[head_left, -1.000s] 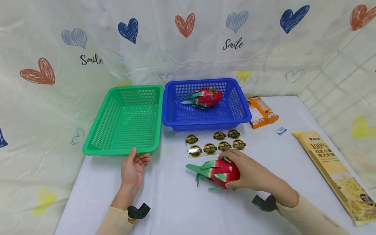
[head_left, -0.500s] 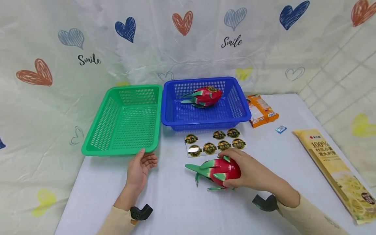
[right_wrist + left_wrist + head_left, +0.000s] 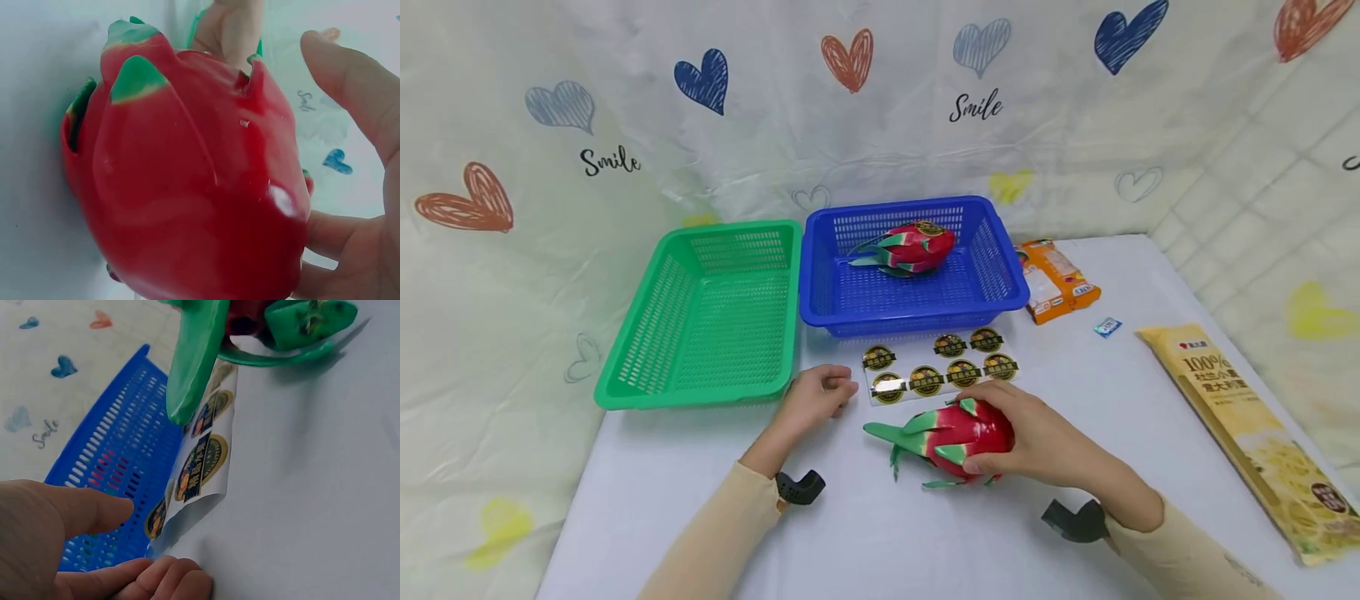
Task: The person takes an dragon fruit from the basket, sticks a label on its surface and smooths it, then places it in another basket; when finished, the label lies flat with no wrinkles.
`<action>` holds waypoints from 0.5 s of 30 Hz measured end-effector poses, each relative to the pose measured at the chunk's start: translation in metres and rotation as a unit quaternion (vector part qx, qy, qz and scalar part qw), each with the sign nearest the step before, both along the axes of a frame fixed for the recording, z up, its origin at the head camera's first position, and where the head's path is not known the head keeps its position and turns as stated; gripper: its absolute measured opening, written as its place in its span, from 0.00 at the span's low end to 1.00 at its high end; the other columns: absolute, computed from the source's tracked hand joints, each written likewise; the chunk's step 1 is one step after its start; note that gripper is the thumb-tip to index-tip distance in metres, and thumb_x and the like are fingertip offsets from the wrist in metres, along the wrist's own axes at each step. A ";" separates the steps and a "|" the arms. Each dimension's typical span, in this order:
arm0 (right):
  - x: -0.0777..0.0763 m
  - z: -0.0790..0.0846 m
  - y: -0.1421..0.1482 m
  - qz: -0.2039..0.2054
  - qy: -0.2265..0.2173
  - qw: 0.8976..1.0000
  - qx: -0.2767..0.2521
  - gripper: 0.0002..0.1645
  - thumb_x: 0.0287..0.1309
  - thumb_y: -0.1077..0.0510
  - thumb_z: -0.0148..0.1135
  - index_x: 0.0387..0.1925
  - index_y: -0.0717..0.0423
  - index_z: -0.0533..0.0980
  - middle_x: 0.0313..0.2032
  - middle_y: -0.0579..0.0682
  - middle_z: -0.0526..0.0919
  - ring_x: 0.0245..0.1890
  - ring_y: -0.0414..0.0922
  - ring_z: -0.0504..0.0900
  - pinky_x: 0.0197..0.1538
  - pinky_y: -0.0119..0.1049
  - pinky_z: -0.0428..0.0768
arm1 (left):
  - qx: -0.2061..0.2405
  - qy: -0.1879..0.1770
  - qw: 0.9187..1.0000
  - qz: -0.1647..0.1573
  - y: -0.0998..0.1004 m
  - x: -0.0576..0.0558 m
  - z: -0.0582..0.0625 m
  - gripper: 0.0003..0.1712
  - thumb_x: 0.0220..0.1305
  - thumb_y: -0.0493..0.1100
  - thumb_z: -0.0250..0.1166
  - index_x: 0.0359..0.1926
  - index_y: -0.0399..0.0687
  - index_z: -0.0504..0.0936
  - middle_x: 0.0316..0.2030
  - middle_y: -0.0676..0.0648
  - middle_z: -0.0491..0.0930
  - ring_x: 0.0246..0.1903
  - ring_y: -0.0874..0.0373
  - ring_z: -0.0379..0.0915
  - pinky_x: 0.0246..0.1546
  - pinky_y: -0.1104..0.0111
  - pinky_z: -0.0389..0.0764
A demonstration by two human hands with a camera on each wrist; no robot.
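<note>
A red dragon fruit (image 3: 958,433) with green scales lies on the white table in the head view. My right hand (image 3: 1037,433) grips its rounded right end, thumb on the near side and fingers on the far side. The left hand (image 3: 816,396) is beside the left edge of a sheet of round black-and-gold stickers (image 3: 936,371), its fingers loosely bent. In the left wrist view, the thumb and fingers are apart, with nothing between them, and the edge of the sticker sheet (image 3: 209,465) curls up beyond the fingertips.
A green basket (image 3: 790,333) and a blue basket (image 3: 917,318) stand at the back. Another dragon fruit (image 3: 913,250), bearing a sticker, lies in the blue one. To the right are an orange packet (image 3: 1060,283), a small blue-white sachet (image 3: 1107,327) and a yellow noodle bag (image 3: 1247,433).
My left hand has moved right, from the green basket's front rim to the left edge of the sticker sheet, turning palm down. The right hand has kept its grip on the dragon fruit.
</note>
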State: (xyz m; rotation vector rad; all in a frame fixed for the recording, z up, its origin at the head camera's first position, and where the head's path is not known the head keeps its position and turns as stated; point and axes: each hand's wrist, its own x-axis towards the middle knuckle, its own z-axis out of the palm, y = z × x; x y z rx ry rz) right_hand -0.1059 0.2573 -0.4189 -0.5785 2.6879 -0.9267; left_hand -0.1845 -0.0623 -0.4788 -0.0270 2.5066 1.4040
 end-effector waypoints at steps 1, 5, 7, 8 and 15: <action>0.000 -0.001 0.000 -0.002 -0.002 1.000 -0.003 0.48 0.41 0.29 0.74 0.64 0.37 0.69 0.62 0.46 0.73 0.60 0.49 0.73 0.48 0.45 0.86 | -0.007 0.003 1.000 0.001 0.003 -0.006 0.000 0.24 0.63 0.47 0.66 0.58 0.40 0.79 0.41 0.44 0.85 0.28 0.60 0.82 0.29 0.70 0.81; 0.001 -0.004 0.001 -0.005 -0.010 1.000 -0.016 0.49 0.41 0.29 0.74 0.65 0.38 0.70 0.63 0.47 0.73 0.61 0.50 0.72 0.48 0.45 0.86 | -0.046 0.038 0.998 -0.014 0.012 -0.026 0.000 0.29 0.61 0.48 0.68 0.59 0.36 0.78 0.37 0.44 0.85 0.23 0.60 0.80 0.24 0.70 0.78; 0.001 -0.004 0.001 -0.007 -0.011 1.000 -0.018 0.49 0.41 0.29 0.74 0.65 0.38 0.69 0.63 0.46 0.72 0.61 0.49 0.72 0.48 0.44 0.86 | -0.077 0.069 0.994 -0.032 0.015 -0.034 -0.002 0.30 0.61 0.49 0.69 0.59 0.35 0.78 0.34 0.46 0.85 0.23 0.62 0.78 0.23 0.71 0.77; 0.001 -0.004 0.002 -0.006 -0.007 1.000 -0.018 0.50 0.41 0.28 0.74 0.65 0.38 0.69 0.63 0.45 0.73 0.61 0.49 0.72 0.49 0.44 0.86 | -0.098 0.088 0.990 -0.043 0.017 -0.038 -0.003 0.31 0.60 0.50 0.70 0.59 0.36 0.78 0.32 0.47 0.84 0.23 0.62 0.76 0.23 0.72 0.75; 0.003 -0.005 0.009 -0.008 0.010 1.000 -0.018 0.50 0.39 0.25 0.71 0.65 0.36 0.69 0.61 0.40 0.73 0.61 0.43 0.73 0.54 0.42 0.84 | -0.212 0.169 0.958 -0.088 0.024 -0.047 -0.002 0.32 0.55 0.54 0.74 0.58 0.43 0.81 0.34 0.45 0.84 0.32 0.53 0.77 0.34 0.62 0.77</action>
